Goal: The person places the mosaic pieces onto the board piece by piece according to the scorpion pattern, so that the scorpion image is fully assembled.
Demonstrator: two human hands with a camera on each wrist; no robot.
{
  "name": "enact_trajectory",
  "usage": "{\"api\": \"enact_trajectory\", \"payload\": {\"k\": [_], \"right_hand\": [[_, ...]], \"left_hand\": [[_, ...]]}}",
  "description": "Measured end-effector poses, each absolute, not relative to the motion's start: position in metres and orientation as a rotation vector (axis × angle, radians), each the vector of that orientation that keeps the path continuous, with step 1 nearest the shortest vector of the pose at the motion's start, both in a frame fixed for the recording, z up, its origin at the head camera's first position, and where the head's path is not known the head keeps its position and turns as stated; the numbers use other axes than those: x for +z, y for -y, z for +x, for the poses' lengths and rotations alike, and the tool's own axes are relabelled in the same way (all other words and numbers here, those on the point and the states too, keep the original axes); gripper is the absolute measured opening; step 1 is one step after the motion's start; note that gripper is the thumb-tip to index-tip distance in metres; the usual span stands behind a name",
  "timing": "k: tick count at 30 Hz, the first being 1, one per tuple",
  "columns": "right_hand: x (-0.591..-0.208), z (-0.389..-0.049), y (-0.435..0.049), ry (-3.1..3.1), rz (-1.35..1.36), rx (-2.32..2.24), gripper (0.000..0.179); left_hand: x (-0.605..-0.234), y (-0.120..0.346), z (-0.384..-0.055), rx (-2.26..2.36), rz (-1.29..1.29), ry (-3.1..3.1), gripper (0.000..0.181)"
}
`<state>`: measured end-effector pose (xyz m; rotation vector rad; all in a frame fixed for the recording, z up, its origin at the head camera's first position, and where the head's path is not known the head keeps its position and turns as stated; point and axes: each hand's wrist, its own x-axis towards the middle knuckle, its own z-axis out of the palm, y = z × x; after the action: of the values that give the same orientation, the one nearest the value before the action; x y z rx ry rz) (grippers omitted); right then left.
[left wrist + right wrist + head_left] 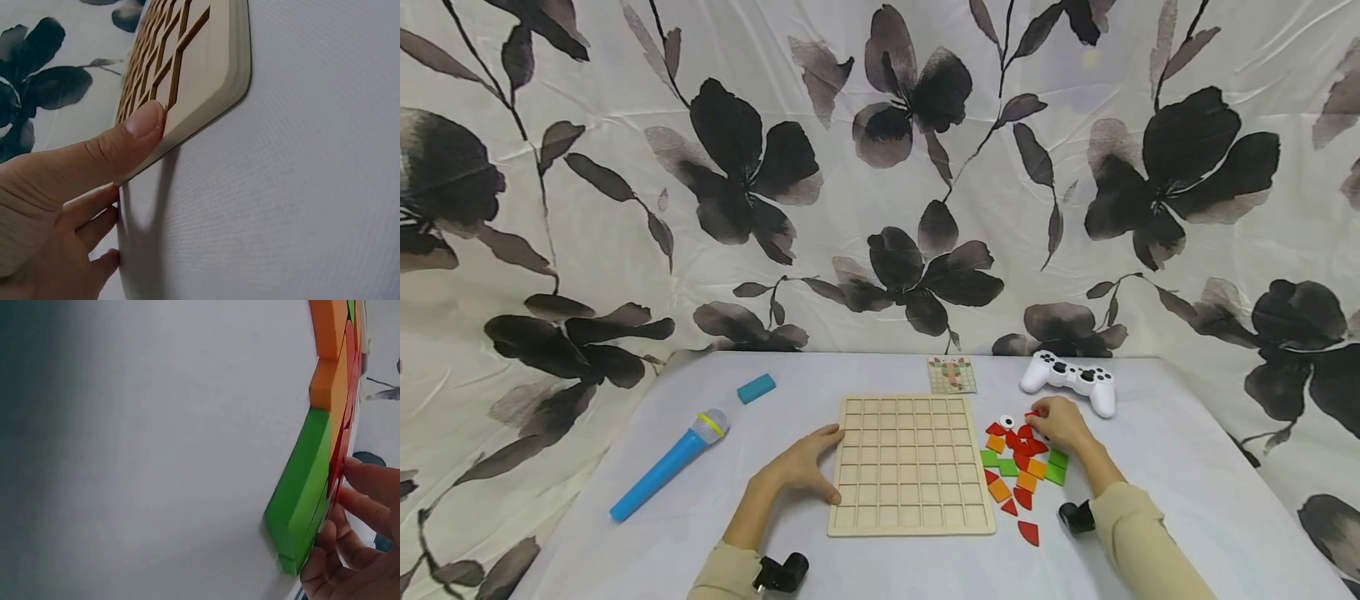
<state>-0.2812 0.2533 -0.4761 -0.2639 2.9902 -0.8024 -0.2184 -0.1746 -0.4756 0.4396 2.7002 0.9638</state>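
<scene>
A square wooden grid board point(913, 467) lies flat on the table, its recessed cells bare. My left hand point(808, 462) spreads along its left side, thumb near the lower corner and fingertips higher up the edge. The thumb point(134, 134) rests on the board's rim in the left wrist view. At the far end of a pile of flat pieces, my right hand point(1062, 423) pinches a red piece point(1031, 415) between thumb and fingers. Around it lie red quarter-round pieces point(1028, 533), orange squares point(999, 490) and green squares point(1056, 473). A white round piece point(1007, 422) with a dark centre sits nearby.
A white game controller point(1067, 379) lies beyond my right hand. Behind the board is a patterned picture card point(952, 375). Toward the left are a blue toy microphone point(666, 471) and a teal block point(756, 388). A floral cloth point(880, 183) hangs behind the table.
</scene>
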Motion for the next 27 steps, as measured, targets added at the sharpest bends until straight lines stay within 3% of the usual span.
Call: {"api": "enact_trajectory", "payload": {"k": [27], "right_hand": [[-0.466, -0.287, -0.249, -2.802, -0.039, -1.066, 0.028]], "left_hand": [[-0.473, 0.174, -0.217, 0.971, 0.416, -2.675, 0.107]]}}
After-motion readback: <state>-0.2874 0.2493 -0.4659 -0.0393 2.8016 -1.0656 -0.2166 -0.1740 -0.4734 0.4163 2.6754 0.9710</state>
